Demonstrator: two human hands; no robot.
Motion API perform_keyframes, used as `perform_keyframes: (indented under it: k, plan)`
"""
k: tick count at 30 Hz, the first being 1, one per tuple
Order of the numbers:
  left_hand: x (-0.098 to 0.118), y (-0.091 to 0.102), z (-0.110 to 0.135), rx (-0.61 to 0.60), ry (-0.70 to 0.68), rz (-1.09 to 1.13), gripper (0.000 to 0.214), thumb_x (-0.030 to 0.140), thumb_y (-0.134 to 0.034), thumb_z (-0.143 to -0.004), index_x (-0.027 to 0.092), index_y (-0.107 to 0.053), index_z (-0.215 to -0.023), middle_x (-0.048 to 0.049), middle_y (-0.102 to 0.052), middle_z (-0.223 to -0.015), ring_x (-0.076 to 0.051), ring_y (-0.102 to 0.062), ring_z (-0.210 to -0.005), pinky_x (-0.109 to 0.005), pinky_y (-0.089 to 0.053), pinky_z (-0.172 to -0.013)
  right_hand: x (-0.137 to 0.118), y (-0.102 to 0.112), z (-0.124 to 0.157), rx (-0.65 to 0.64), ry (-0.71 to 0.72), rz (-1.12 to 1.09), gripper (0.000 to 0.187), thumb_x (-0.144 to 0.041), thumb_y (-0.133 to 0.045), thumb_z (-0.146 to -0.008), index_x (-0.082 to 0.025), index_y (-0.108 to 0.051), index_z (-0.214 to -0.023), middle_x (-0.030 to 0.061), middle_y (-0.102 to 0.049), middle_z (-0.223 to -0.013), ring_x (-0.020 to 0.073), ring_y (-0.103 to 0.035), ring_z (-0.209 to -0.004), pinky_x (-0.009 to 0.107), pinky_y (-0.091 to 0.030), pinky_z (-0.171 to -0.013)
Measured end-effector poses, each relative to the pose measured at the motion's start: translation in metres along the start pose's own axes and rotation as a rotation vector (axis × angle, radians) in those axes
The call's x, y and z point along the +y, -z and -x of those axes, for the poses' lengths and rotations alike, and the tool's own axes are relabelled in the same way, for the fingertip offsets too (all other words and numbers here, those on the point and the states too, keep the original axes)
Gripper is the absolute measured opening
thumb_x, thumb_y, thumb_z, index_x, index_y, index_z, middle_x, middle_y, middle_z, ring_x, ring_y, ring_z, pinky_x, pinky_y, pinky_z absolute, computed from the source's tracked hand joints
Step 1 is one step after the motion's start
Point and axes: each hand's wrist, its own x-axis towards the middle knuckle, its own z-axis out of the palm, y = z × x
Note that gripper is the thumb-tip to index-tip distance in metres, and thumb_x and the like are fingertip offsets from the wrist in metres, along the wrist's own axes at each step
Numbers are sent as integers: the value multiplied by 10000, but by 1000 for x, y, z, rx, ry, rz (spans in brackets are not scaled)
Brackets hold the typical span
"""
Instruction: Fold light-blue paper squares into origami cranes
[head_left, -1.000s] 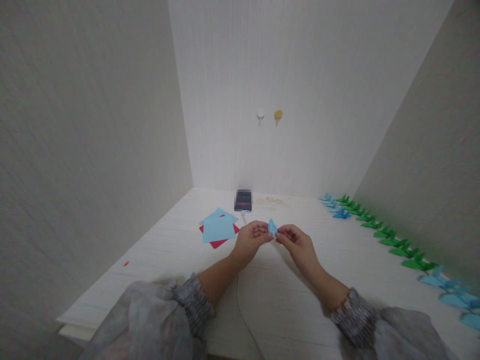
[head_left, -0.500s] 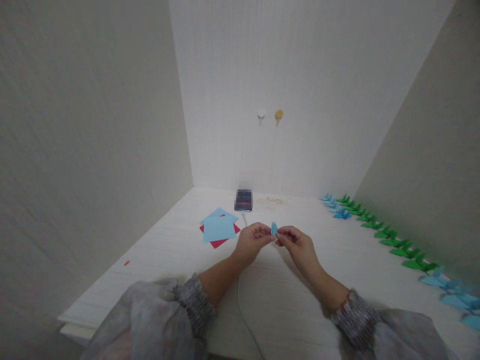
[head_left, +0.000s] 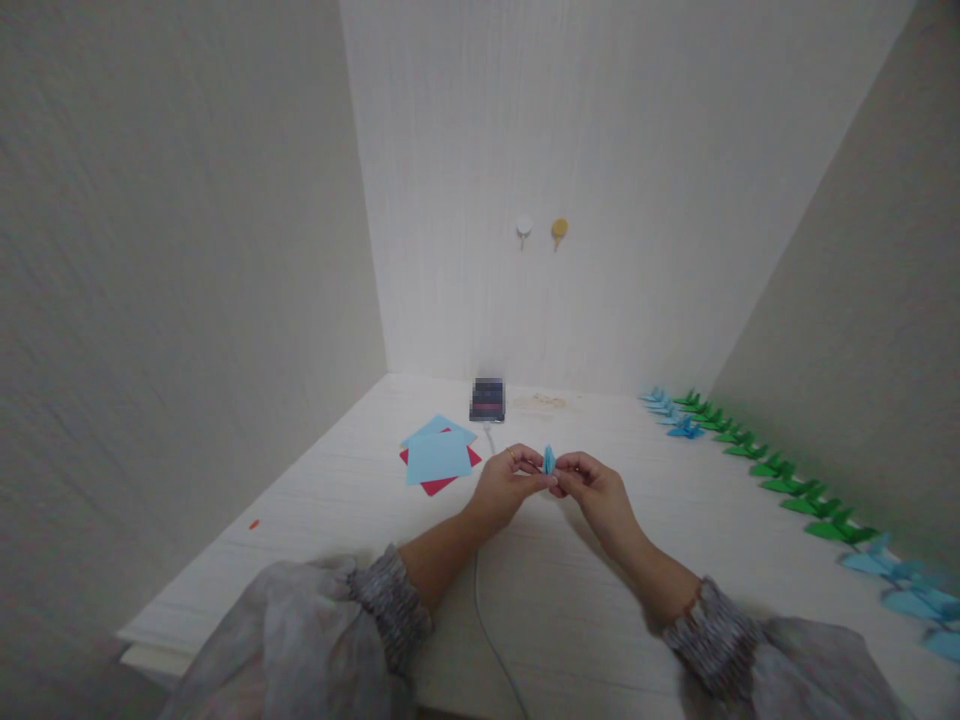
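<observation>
A small piece of folded light-blue paper [head_left: 550, 460] stands upright between my fingertips, above the white tabletop [head_left: 592, 620]. My left hand [head_left: 511, 485] pinches it from the left with thumb and fingers. From the right, my right hand [head_left: 596, 488] grips the same piece, its thumb close to the left thumb. The fingertips cover the paper's lower part. Left of my hands lie flat light-blue sheets [head_left: 438, 458] with red sheets [head_left: 439, 488] showing beneath them.
Green folded paper cranes [head_left: 806, 497] line the right side, with light-blue cranes [head_left: 870, 558] at both ends. A phone-like device [head_left: 487, 400], blurred, leans at the back, its white cable [head_left: 487, 620] running forward. An orange scrap [head_left: 254, 524] lies left. Two hooks [head_left: 559, 229] hang on the wall.
The folded paper has turned slightly and looks narrower between my fingers. My left thumb has moved a little right, toward the right thumb.
</observation>
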Motion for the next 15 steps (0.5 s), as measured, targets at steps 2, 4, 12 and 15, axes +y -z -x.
perform_keyframes:
  k: [2, 4, 12, 15]
  plan:
    - [2, -1, 1, -42, -2, 47, 270, 240, -650, -546, 128, -502, -741, -10, -571, -676, -128, -570, -611, -287, -437, -633, -3, -1, 1, 1, -10, -11, 88, -231, -595, -591, -160, -555, -623, -23, -549, -472, 112, -511, -466, 243, -396, -494]
    - [3, -2, 1, -79, 1, 81, 274, 239, -651, -545, 124, -484, -729, -14, -572, -682, -137, -577, -610, -310, -442, -643, -5, -2, 2, 10, -11, -7, 85, -227, -603, -581, -158, -555, -596, -22, -546, -461, 111, -506, -461, 242, -394, -492]
    - [2, 2, -1, 17, -15, -20, 270, 248, -654, -542, 130, -478, -708, 3, -543, -664, -99, -529, -621, -247, -411, -619, -7, 3, 4, -119, 60, -27, 126, -277, -587, -625, -157, -556, -646, -5, -557, -542, 118, -525, -525, 252, -418, -534]
    - [2, 4, -3, 91, -26, -65, 262, 261, -650, -545, 133, -492, -711, 15, -520, -642, -79, -489, -603, -215, -381, -596, -6, 5, 5, -208, 76, -76, 156, -254, -588, -639, -165, -552, -762, -4, -573, -601, 117, -537, -568, 252, -421, -569]
